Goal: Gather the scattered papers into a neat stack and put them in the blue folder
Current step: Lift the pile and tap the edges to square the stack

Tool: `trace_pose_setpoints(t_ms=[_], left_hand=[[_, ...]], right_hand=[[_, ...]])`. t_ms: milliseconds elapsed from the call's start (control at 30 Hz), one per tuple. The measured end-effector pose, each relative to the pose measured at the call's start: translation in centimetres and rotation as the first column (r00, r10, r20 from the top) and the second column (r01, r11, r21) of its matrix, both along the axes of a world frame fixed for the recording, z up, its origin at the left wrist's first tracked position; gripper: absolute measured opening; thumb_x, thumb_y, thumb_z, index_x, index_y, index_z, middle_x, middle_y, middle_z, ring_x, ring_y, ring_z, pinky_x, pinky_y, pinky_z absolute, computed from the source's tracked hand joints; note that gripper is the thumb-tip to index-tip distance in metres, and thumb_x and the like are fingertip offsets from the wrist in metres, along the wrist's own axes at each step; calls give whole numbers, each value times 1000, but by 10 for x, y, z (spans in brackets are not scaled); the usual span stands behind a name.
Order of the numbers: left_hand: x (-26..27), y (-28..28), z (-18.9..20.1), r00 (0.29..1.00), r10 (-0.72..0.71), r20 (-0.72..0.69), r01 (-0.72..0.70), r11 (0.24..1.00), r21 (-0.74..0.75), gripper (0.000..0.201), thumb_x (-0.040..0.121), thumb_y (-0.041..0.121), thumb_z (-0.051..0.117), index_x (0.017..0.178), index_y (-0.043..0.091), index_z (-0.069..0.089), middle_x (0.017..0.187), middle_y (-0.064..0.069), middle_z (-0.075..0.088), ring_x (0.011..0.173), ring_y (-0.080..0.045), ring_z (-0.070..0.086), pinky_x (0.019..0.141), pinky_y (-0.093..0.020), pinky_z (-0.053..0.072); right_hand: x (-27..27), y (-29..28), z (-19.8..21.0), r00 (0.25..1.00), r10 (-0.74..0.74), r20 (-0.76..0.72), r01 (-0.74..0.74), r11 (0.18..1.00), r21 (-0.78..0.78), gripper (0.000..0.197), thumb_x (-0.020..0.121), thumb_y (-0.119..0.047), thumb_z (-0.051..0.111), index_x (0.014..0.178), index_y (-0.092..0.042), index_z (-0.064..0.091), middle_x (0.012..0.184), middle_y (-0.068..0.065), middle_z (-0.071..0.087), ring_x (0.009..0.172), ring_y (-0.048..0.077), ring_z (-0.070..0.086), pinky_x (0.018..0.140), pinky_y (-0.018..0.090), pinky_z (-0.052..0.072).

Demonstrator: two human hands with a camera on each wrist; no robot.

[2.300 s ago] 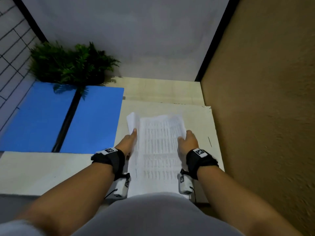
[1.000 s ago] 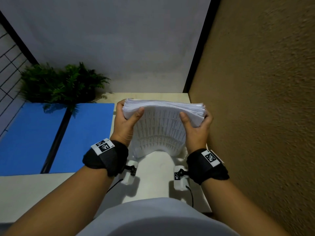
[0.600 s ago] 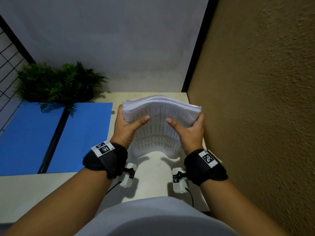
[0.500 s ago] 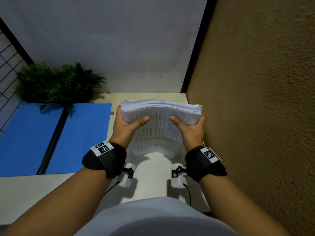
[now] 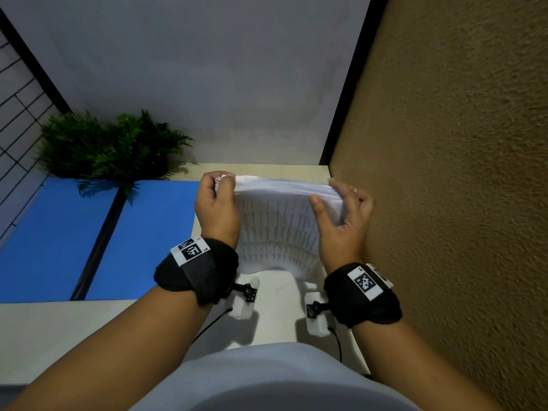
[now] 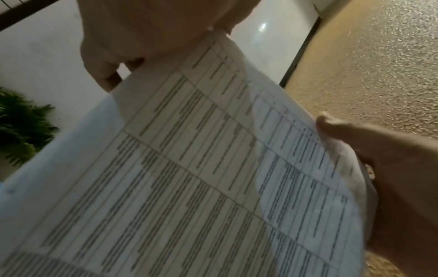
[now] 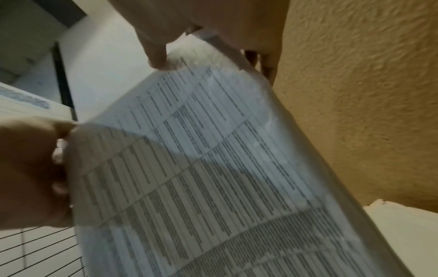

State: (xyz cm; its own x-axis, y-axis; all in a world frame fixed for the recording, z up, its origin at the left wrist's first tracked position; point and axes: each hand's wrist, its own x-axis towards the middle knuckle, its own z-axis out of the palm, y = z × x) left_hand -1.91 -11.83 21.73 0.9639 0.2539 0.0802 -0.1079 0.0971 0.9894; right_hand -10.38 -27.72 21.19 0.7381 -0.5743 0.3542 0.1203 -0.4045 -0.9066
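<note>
A thick stack of printed papers [image 5: 278, 221] stands on its lower edge on the pale table [image 5: 275, 295], bowed toward me. My left hand [image 5: 219, 188] grips its top left corner and my right hand [image 5: 335, 200] pinches the top right corner, thumb on the front face. The left wrist view shows the printed sheet [image 6: 189, 187] up close under my left hand [image 6: 132, 37]. In the right wrist view my right hand [image 7: 213, 22] holds the sheet [image 7: 213, 168] by its upper edge. The blue folder [image 5: 142, 232] lies open and flat to the left.
A green fern plant [image 5: 103, 146] sits at the back left, overhanging the folder's far edge. A rough brown wall [image 5: 444, 173] stands close on the right of the stack. A white wall closes off the back. A wire grid panel lines the far left.
The papers went from lying flat to standing on edge. In the last half second both hands slid up to the top corners, and my left thumb left the front face.
</note>
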Motion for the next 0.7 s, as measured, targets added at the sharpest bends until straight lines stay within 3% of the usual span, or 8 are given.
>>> trace_pose_setpoints(t_ms=[67, 133, 200, 267, 367, 533, 633, 700], left_hand=[[2, 1, -1, 1000, 2, -7, -2, 1000, -1, 17, 96, 14, 48, 88, 20, 63, 88, 11, 58, 81, -3, 52, 74, -22, 41], [0, 1, -1, 1000, -19, 3, 19, 1000, 7, 23, 99, 16, 43, 91, 23, 64, 93, 12, 59, 88, -5, 53, 77, -23, 43], [-4, -1, -1, 998, -36, 56, 35, 999, 23, 21, 102, 20, 44, 97, 22, 64, 97, 12, 60, 89, -4, 55, 76, -21, 44], [-8, -1, 1, 990, -61, 130, 54, 997, 60, 13, 102, 19, 49, 98, 17, 61, 97, 9, 61, 85, 3, 56, 74, -15, 45], [-11, 0, 1, 978, -94, 189, 74, 991, 111, 4, 100, 13, 52, 98, 13, 55, 101, 2, 62, 85, 8, 57, 76, -11, 46], [-5, 2, 0, 983, -52, 176, 32, 993, 113, 13, 101, 22, 45, 93, 29, 51, 110, -3, 66, 100, -12, 60, 88, -23, 48], [-3, 6, -1, 985, -3, 173, -9, 997, 70, 12, 104, 22, 39, 96, 21, 48, 112, -9, 67, 103, -15, 60, 92, -25, 46], [-3, 7, -2, 990, 11, 140, -19, 998, 57, 11, 104, 19, 37, 98, 17, 45, 112, -10, 68, 102, -14, 59, 92, -24, 44]], right_hand=[[0, -2, -1, 1000, -19, -23, 19, 1000, -9, 37, 79, -51, 66, 113, -40, 57, 115, -26, 33, 111, 6, 46, 91, 37, 54], [-1, 1, -1, 1000, 8, -19, -10, 997, -71, 38, 79, -52, 65, 114, -37, 58, 112, -16, 35, 107, -1, 45, 87, 28, 52], [0, 2, -1, 1000, -10, -28, 9, 999, -35, 38, 79, -51, 66, 114, -39, 56, 112, -16, 34, 106, -6, 42, 84, 21, 47], [1, 0, -1, 998, -42, -47, 43, 999, 26, 40, 79, -51, 67, 115, -39, 55, 110, -22, 33, 105, -5, 43, 85, 26, 48], [1, -1, 0, 998, -22, -52, 21, 1000, -20, 38, 80, -45, 70, 113, -38, 54, 113, -11, 35, 109, 10, 47, 90, 31, 50], [1, 3, -1, 999, -16, -33, 14, 999, -49, 39, 80, -40, 73, 113, -38, 52, 116, -8, 33, 111, 9, 44, 87, 21, 46], [2, 3, 0, 999, -29, -26, 27, 998, -65, 40, 78, -43, 72, 113, -39, 51, 111, -14, 34, 107, 8, 46, 89, 32, 51], [2, 2, 0, 999, -32, -17, 31, 998, -51, 44, 77, -47, 71, 115, -41, 50, 112, -23, 32, 107, -2, 44, 93, 33, 51]])
